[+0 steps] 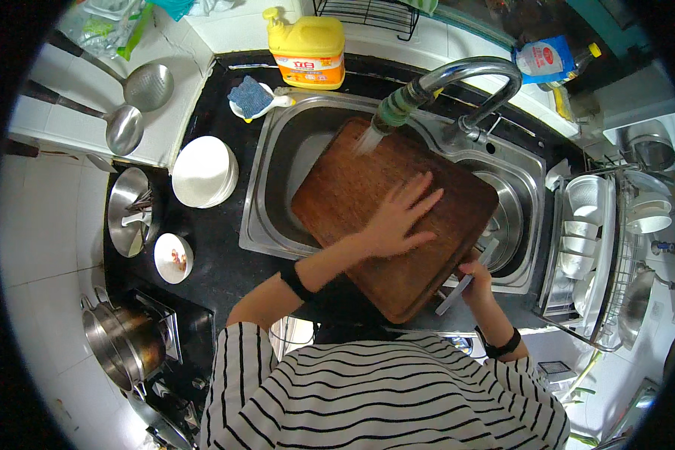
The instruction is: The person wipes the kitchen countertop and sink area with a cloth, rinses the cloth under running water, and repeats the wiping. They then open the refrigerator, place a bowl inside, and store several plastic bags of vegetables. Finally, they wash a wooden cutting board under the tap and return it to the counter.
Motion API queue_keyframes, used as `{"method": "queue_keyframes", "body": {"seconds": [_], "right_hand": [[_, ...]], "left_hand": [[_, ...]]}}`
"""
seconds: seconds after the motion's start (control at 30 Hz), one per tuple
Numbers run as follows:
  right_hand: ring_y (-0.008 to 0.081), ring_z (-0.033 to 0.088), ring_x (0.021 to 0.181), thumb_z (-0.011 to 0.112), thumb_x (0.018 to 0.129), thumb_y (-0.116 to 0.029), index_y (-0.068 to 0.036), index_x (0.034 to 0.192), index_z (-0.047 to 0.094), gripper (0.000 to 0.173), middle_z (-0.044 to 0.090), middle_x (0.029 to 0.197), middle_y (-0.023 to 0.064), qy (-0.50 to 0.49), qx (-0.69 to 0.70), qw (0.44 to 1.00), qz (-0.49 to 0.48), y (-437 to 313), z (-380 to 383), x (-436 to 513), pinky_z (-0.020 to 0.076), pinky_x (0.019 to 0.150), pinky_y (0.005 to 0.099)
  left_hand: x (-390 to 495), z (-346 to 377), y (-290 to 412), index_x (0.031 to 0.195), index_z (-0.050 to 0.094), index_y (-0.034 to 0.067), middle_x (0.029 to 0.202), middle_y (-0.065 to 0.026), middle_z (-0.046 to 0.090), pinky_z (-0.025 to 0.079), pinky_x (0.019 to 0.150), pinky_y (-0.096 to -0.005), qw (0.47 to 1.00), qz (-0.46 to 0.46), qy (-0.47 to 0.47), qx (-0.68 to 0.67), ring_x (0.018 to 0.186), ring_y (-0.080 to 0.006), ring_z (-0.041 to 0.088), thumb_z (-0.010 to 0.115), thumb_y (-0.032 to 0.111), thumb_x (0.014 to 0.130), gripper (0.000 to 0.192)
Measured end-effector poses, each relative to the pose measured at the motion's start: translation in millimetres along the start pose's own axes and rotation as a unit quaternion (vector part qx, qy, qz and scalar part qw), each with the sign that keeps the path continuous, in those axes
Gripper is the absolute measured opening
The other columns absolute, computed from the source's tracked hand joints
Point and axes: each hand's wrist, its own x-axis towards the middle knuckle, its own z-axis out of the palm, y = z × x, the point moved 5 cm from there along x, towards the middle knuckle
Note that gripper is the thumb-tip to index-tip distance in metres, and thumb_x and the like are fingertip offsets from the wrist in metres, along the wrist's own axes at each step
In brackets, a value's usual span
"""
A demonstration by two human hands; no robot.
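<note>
A wooden cutting board [349, 197] lies tilted over the double-basin steel sink [275, 247]. Water runs from the curved chrome faucet [472, 64], through its green nozzle, onto the board's upper left part. My left hand [402, 219] rests on the board with its fingers spread. At the board's lower right edge, my right hand [475, 278] grips the metal handle [467, 281] along that side; some of its fingers are hidden under the board. Below the board's right side, a round steel pan or basin [503, 219] shows in the smaller sink basin.
Left of the sink stand stacked white plates [202, 171], a white bowl [173, 259] and a steel bowl with utensils [125, 197]. A yellow detergent jug [309, 50] and a blue scouring cloth [250, 97] are behind. A dish rack [613, 253] stands at right.
</note>
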Motion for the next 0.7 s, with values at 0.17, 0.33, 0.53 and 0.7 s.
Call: {"method": "queue_keyframes", "body": {"seconds": [0.17,0.33,0.53,0.7], "right_hand": [[0.0231,0.054,0.103,0.055,0.060,-0.021,0.001,0.118,0.050,0.062,0.056,0.115,0.0111,-0.029,-0.051,0.998,0.005,-13,-21,-12,0.0397,0.088,0.0288],[0.0224,0.060,0.088,0.057,0.062,-0.028,0.002,0.115,0.052,0.061,0.061,0.105,0.0110,-0.052,-0.012,0.999,0.003,-36,-43,-16,0.0474,0.074,0.0302],[0.0262,0.061,0.090,0.050,0.070,-0.033,0.001,0.113,0.053,0.055,0.062,0.106,0.0126,0.019,-0.004,0.999,0.041,-48,-52,18,0.0498,0.075,0.0347],[0.0249,0.061,0.082,0.051,0.074,-0.037,-0.005,0.109,0.058,0.047,0.063,0.099,0.0095,0.086,-0.045,0.994,0.058,-39,-74,63,0.0484,0.072,0.0350]], "left_hand": [[-39,-35,-147,0.137,0.035,0.011,0.139,-0.0254,0.029,0.027,0.105,-0.0434,0.970,-0.230,0.077,0.031,0.126,-0.0396,0.033,0.055,0.039,0.085,0.062],[-79,-52,-202,0.133,0.039,-0.001,0.137,-0.0198,0.038,0.029,0.104,-0.0352,0.843,-0.475,0.022,-0.253,0.124,-0.0302,0.039,0.047,0.051,0.089,0.069],[-86,-75,-164,0.122,0.053,0.001,0.120,-0.0111,0.056,0.039,0.096,-0.0326,0.696,-0.562,-0.072,-0.441,0.110,-0.0224,0.053,0.050,0.049,0.088,0.059],[-107,-111,-129,0.119,0.053,0.000,0.119,-0.0118,0.057,0.042,0.094,-0.0344,0.627,-0.575,0.041,-0.524,0.108,-0.0228,0.055,0.054,0.041,0.088,0.051]]}}
